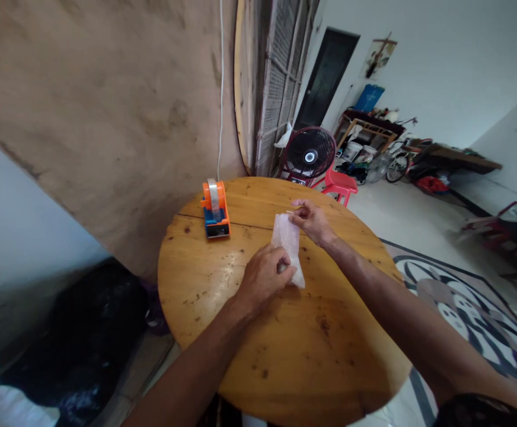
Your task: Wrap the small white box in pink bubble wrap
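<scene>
Table (285, 350) has decent room lower center before its round edge. Wrap (290, 238) is mid-frame, narrow, cloudy white; left hand (265, 273) curls over it, can't tell if gripping; right hand (313, 223) pinches its top corner.

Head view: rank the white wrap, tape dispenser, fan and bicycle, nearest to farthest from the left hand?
1. White wrap: at the left hand.
2. Tape dispenser: on the table, left.
3. Fan: beyond the table.
4. Bicycle: far back, right.

The round wooden table (280, 344) carries 1 tape dispenser (216, 214) and 1 whitish pouch (287, 235).
</scene>
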`<state>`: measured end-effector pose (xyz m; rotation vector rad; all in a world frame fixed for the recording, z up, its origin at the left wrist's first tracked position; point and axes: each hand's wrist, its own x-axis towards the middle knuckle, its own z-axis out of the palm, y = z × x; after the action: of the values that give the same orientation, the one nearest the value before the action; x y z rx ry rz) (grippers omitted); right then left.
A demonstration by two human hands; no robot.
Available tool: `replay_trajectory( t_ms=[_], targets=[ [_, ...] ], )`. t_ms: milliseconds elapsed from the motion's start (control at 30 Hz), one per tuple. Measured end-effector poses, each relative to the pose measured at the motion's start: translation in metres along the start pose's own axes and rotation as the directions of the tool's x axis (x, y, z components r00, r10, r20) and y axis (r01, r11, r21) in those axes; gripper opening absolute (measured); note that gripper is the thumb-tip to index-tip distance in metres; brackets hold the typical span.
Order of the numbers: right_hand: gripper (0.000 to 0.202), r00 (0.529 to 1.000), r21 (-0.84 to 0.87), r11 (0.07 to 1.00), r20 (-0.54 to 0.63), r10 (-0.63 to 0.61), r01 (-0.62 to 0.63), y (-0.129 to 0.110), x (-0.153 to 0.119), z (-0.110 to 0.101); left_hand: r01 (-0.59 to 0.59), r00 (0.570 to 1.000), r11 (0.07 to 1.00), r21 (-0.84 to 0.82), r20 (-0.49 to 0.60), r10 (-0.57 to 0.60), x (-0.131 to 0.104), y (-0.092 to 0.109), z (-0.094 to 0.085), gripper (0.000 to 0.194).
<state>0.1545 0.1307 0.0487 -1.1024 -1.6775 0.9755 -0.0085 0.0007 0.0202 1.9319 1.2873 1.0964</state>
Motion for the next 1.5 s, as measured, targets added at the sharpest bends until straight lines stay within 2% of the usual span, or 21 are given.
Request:
replay_trajectory(
  t_ms=[233,400,600,800,933,1000,1100,1167,1233,1367,1500],
  targets=[
    [0.043,0.985,-0.002,0.985,-0.02,-0.174,0.174,-0.03,-0.033,0.003,0.023,1.0,0.999,-0.042,-0.012,-0.024,-0.001,0.002,0.0,0.006],
    [0.04,0.971,-0.047,0.971,-0.035,-0.235,0.234,-0.043,-0.06,0.004,0.032,0.999,0.998,-0.058,-0.02,-0.033,-0.002,0.003,0.0,0.006],
    [0.037,0.969,0.003,0.971,-0.059,-0.24,0.241,-0.047,-0.085,0.009,0.06,0.998,0.994,-0.09,-0.008,-0.061,-0.002,0.001,0.0,0.005],
    [0.034,0.973,-0.053,0.974,-0.06,-0.222,0.219,-0.045,-0.121,0.018,0.144,0.989,0.987,-0.068,-0.032,-0.146,-0.005,0.006,0.001,0.018],
    [0.033,0.977,-0.035,0.977,-0.043,-0.21,0.209,-0.039,-0.138,0.018,0.211,0.971,0.977,-0.015,-0.108,-0.211,-0.007,0.006,0.005,0.019],
    [0.035,0.979,-0.018,0.979,-0.021,-0.204,0.204,-0.036,-0.142,0.015,0.221,0.961,0.975,-0.003,-0.171,-0.219,-0.008,0.005,0.007,0.026],
    [0.037,0.981,0.003,0.981,0.028,-0.193,0.193,-0.033,-0.146,0.011,0.162,0.965,0.987,0.01,-0.212,-0.156,-0.01,0.003,0.009,0.046],
    [0.036,0.979,0.007,0.98,0.047,-0.199,0.199,-0.032,-0.149,0.011,0.109,0.977,0.993,0.047,-0.192,-0.098,-0.012,0.003,0.009,0.049],
    [0.034,0.979,0.02,0.979,0.021,-0.203,0.203,-0.032,-0.151,0.014,0.07,0.985,0.994,0.084,-0.166,-0.055,-0.013,0.005,0.009,0.044],
    [0.031,0.979,0.071,0.981,-0.107,-0.174,0.182,-0.033,-0.155,0.025,0.019,0.992,0.994,0.105,-0.126,-0.006,-0.014,0.008,0.01,0.027],
    [0.029,0.977,0.107,0.98,-0.152,-0.149,0.166,-0.034,-0.158,0.032,-0.044,0.995,0.996,0.072,-0.086,0.05,-0.012,0.007,0.009,0.023]
  ],
)
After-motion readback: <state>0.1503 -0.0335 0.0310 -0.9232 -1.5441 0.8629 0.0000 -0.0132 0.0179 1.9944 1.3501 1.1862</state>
